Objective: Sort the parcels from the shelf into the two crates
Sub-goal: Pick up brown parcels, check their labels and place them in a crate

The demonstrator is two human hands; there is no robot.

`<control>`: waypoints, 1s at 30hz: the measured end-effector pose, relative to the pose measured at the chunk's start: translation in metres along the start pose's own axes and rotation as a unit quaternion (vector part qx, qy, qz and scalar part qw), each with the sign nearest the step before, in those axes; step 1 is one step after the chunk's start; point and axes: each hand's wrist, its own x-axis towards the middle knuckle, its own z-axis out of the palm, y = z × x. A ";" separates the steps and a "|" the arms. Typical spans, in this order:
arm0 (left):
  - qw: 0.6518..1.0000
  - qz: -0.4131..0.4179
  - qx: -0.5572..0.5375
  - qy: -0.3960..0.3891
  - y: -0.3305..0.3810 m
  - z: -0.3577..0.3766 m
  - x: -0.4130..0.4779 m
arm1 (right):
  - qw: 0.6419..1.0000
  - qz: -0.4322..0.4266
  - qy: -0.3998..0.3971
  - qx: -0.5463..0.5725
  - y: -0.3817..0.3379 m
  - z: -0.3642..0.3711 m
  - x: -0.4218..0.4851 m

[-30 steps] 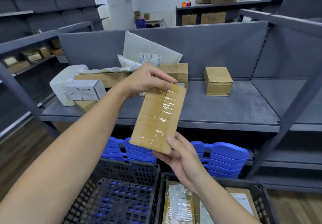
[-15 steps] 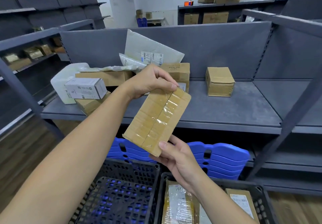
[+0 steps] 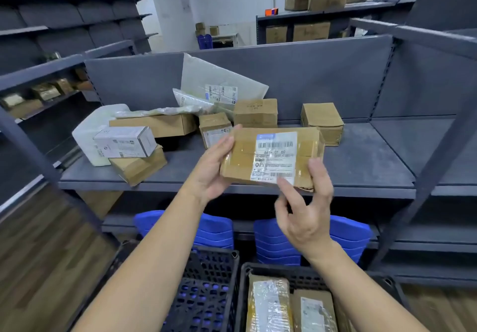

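Note:
A flat brown cardboard parcel [image 3: 241,158] with a white shipping label facing me is held level in front of the grey shelf [image 3: 361,169]. My left hand [image 3: 214,169] grips its left end from below. My right hand [image 3: 304,207] touches its lower right corner with thumb and fingertips. Two black slotted crates stand below: the left crate [image 3: 206,300] shows no parcels, the right crate [image 3: 299,275] holds two taped parcels. On the shelf lie more parcels: a white box [image 3: 125,141], several brown boxes [image 3: 255,112] and grey mailer bags [image 3: 219,83].
A small brown box [image 3: 322,122] stands alone at the shelf's right. Blue stacked plastic items [image 3: 271,241] sit under the shelf behind the crates. A slanted grey upright [image 3: 436,161] rises at right. Other racks with boxes stand behind and to the left.
The parcel has been turned over from its taped side to its label side and now lies level. My right hand shifted from its bottom end to its right corner.

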 end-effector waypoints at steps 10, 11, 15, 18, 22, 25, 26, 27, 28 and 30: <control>0.989 0.069 -0.116 0.063 -0.004 0.010 0.012 | 0.988 0.017 -0.048 0.146 -0.023 -0.006 -0.007; 0.990 0.067 -0.110 0.064 -0.003 0.009 0.012 | 0.987 0.020 -0.045 0.151 -0.022 -0.007 -0.008; 0.992 0.064 -0.077 0.081 -0.001 0.007 0.011 | 0.985 0.056 -0.030 0.158 -0.019 -0.011 -0.010; 0.991 0.069 -0.003 0.111 -0.001 0.008 0.006 | 0.970 0.171 -0.026 0.169 -0.019 -0.016 -0.009; 0.976 0.090 0.164 0.111 -0.024 0.003 -0.015 | 0.791 0.517 -0.112 0.308 0.009 -0.036 0.005; 0.963 0.078 0.252 0.051 -0.062 -0.001 -0.036 | 0.735 0.553 -0.231 0.319 0.052 -0.057 -0.006; 0.960 0.068 0.268 0.029 -0.075 -0.001 -0.042 | 0.736 0.544 -0.267 0.302 0.061 -0.066 -0.011; 0.958 0.057 0.282 0.010 -0.087 -0.001 -0.048 | 0.738 0.534 -0.302 0.281 0.070 -0.074 -0.017; 0.955 0.043 0.292 -0.006 -0.101 -0.001 -0.053 | 0.736 0.526 -0.338 0.259 0.077 -0.083 -0.023; 0.952 -0.009 0.307 -0.009 -0.129 0.000 -0.062 | 0.716 0.520 -0.409 0.222 0.089 -0.100 -0.038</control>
